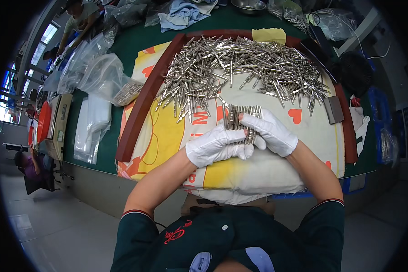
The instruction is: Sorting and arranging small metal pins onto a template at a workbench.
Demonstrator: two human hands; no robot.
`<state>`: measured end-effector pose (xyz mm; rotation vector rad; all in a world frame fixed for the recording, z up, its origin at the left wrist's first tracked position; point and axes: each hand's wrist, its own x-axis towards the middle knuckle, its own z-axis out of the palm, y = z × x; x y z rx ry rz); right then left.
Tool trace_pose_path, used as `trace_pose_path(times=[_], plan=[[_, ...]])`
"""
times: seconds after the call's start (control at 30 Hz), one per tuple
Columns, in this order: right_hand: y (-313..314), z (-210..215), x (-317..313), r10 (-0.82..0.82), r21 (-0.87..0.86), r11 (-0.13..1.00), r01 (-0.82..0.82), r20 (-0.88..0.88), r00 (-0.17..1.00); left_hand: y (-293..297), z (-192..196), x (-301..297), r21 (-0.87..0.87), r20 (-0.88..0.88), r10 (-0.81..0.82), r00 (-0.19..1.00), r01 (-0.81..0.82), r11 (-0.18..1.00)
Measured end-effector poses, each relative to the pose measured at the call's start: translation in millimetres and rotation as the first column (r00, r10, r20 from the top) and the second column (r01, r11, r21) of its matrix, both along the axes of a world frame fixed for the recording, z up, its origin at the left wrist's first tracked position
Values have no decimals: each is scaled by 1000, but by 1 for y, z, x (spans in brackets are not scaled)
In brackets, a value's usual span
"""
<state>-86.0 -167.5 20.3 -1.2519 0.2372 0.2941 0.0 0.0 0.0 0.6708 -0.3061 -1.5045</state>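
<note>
Row of silver rods (234, 119), mid-frame, gripped from both sides.
Looks like I'm on the lining-up step, and I'd guess the next move just calls for keeping them even. My left hand (213, 146) is closed around the lower left, my right hand (274, 131) clamps the right side with its thumb across the rods, tops poking out above. Loose pile (233, 59)'s in the upper middle.

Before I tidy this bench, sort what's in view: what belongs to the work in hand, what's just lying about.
In the work:
row of metal rods, held by left hand and right hand
loose rod pile
red-brown frame
printed cloth

Seemingly lying about:
blue cloth
metal bowl
clear plastic bags
</note>
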Motion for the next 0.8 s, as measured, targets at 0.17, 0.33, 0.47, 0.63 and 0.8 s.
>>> trace_pose_path(times=[0.17, 0.33, 0.47, 0.63, 0.8], plan=[[-4, 1, 2, -1, 5, 1000, 1, -9, 1000, -4, -1, 3, -13, -80, -23, 997, 22, 1000], [-2, 4, 7, -31, -8, 999, 31, 11, 999, -4, 2, 7, 23, -8, -19, 1000, 19, 1000], [9, -3, 4, -143, -234, 942, 239, 364, 920, 3, 11, 2, -71, 56, -118, 991, 122, 990], [14, 22, -18, 282, -677, 670, 303, 610, 741, 8, 4, -9, -69, 165, -477, 863, 493, 867], [41, 41, -14, 395, -720, 628, 294, 621, 677, 20, 15, -19, -55, 252, -437, 864, 463, 884]])
